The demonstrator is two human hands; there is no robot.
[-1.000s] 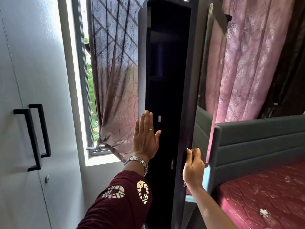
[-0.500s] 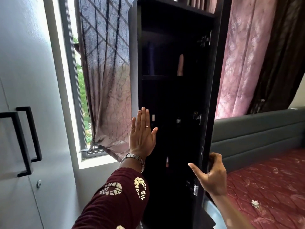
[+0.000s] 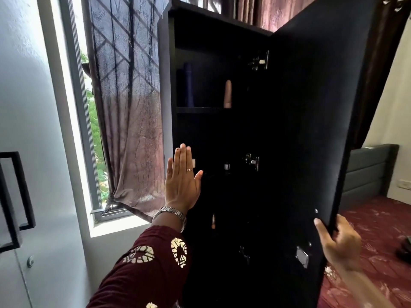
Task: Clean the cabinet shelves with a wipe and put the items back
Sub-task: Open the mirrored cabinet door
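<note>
We count one tall black cabinet (image 3: pixel 165 85) with its single door (image 3: pixel 311 130) swung wide to the right. The left grip (image 3: pixel 181 185) lies flat against the cabinet's left front edge, its fingers straight and held together and its thumb spread out. It wears one ring (image 3: pixel 189 170) and one metal watch (image 3: pixel 171 213) above a maroon sleeve (image 3: pixel 138 270) printed with white shapes, not letters. The right grip (image 3: pixel 338 243) is curled round the door's lower outer edge, thumb on the inner face, fingers behind.

Inside, one shelf (image 3: pixel 198 110) shows clearly and carries two items: one tall dark blue bottle (image 3: pixel 188 85) at the left and one slim beige tube (image 3: pixel 227 94) at the right, well apart. Lower down we make out one small silver-capped thing (image 3: pixel 226 166) and one small pale thing (image 3: pixel 213 221). The interior is too dark to tell what they rest on. Two hinges (image 3: pixel 259 61) (image 3: pixel 252 161) gleam on the right side, and one metal plate (image 3: pixel 302 256) sits low on the door. Any labels on the items are too dark to read.

To the left stands a grey wardrobe (image 3: pixel 33 107) with two black handles (image 3: pixel 26 192). Between it and the cabinet are one window (image 3: pixel 80 107) and one thin curtain (image 3: pixel 133 130). At the right are a bed (image 3: pixel 378 241) with a maroon mattress and a grey headboard (image 3: pixel 367 174).
</note>
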